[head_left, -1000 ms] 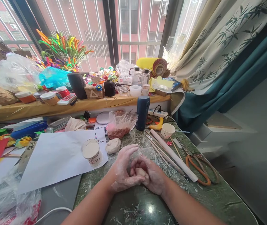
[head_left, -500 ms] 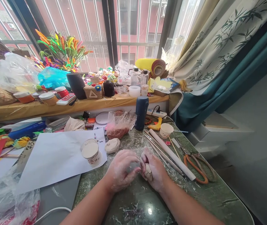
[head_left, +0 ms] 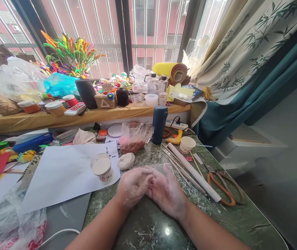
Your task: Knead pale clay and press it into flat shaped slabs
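Both of my hands are dusted with white powder and meet low over the table. My left hand (head_left: 133, 186) is curled, its fingers closed over whatever lies inside. My right hand (head_left: 167, 192) is palm up with the thumb raised, its fingers stretched flat and touching the left fingers. The pale clay lump seen earlier is hidden now. Just beyond the left hand rests a larger lump of white clay (head_left: 126, 161). A paper cup with pale contents (head_left: 102, 167) stands to its left on a white sheet (head_left: 62, 173).
To the right lie a rolling pin (head_left: 195, 173), thin sticks and orange-handled scissors (head_left: 223, 191). Behind them are an empty-looking paper cup (head_left: 187, 144), a yellow glue gun (head_left: 175, 138) and a dark blue bottle (head_left: 159, 125). A bag of reddish clay (head_left: 133, 142) sits at the back.
My right hand has opened and turned palm up, and the small clay lump has gone out of sight. My left hand has curled and come together with it. The view has shifted slightly.
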### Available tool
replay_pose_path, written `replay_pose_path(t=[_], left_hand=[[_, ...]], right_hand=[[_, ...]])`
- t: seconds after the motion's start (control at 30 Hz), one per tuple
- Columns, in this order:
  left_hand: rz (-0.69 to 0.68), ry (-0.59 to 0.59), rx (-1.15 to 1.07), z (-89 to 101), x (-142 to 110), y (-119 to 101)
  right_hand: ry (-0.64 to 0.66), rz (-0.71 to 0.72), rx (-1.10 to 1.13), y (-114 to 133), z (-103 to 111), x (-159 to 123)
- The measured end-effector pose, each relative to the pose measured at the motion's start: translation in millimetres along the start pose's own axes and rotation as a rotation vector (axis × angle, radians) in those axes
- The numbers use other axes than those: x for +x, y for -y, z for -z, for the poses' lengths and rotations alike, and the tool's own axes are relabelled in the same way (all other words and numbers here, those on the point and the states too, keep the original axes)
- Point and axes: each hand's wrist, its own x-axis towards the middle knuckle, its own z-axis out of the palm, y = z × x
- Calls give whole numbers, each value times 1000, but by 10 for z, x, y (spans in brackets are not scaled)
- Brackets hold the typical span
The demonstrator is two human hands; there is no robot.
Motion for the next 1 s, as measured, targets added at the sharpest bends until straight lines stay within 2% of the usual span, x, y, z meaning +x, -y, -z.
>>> replay_pose_path(t=[0.07,0.13,0.23,0.3,0.4,0.47,0.53,0.63,0.77,0.9,1.0], left_hand=[[18,-57,2,55,11,-9],[-38,-53,29,84,29,-14],[-181,137,26,54,65,-16],[-218,267,49,1,77,-13],[-206,316,132,-61,54,17],[-195,288,120,-66,26,59],[-173,200,57,-43,9,109],[-105,41,4,4,18,172],[-53,-30,34,43,40,202],[-138,-85,39,64,26,155],[-241,-30,38,47,27,80]], right_hand=[[37,-51,10,12,-10,8],[90,-109,4,18,-26,0],[128,-136,-16,9,-17,-16],[75,-74,-16,-3,22,-13],[-45,67,-32,-11,90,6],[-81,126,-100,5,116,17],[-120,142,-166,41,124,21],[-203,57,-214,109,130,7],[-198,1,-286,167,163,-41],[-236,41,-369,145,207,-51],[-291,112,-387,100,178,-23]])
